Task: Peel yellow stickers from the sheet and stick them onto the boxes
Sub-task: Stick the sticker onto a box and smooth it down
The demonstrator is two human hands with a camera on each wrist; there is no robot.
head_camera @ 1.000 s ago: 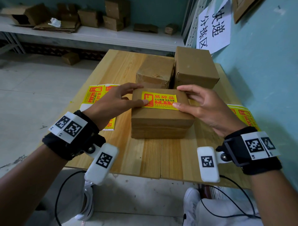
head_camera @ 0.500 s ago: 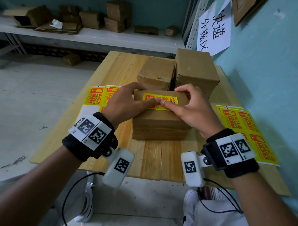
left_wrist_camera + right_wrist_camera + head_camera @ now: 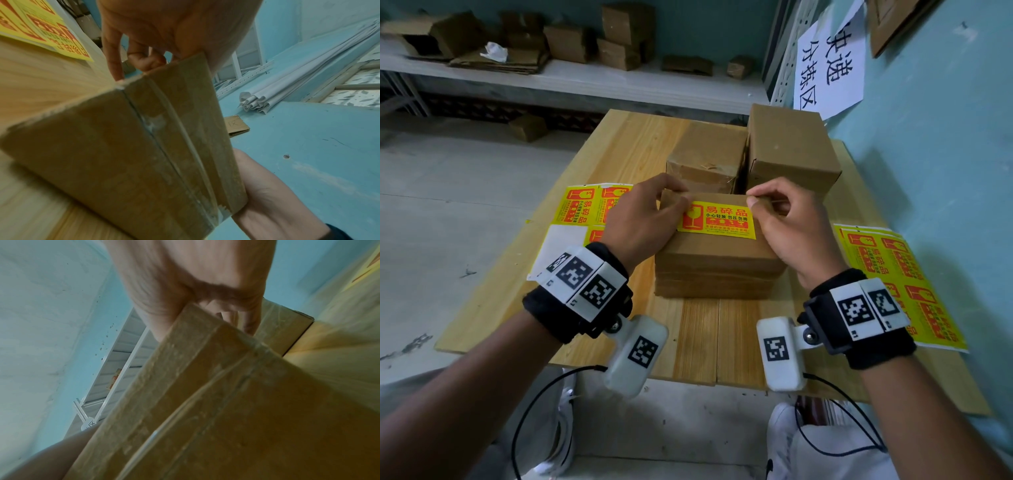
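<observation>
The nearest cardboard box (image 3: 717,263) sits on the wooden table (image 3: 705,342) with a yellow sticker (image 3: 717,221) flat on its top. My left hand (image 3: 679,198) curls over the box's far left corner, its thumb by the sticker's left end. My right hand (image 3: 754,200) curls over the far right corner, its thumb at the sticker's upper right corner. The left wrist view shows my left hand's fingers (image 3: 115,65) hooked over the box (image 3: 123,154) edge. In the right wrist view my right hand (image 3: 195,280) sits over the box (image 3: 226,402) top.
Two plain boxes (image 3: 705,154) (image 3: 789,144) stand just behind the labelled one. One yellow sticker sheet (image 3: 577,209) lies to the left and another sheet (image 3: 893,270) to the right by the blue wall. A shelf with more cartons runs along the back.
Both hands had straight fingers pressing the sticker, meeting at its middle. They have since moved apart to the box's ends and curled over its far corners.
</observation>
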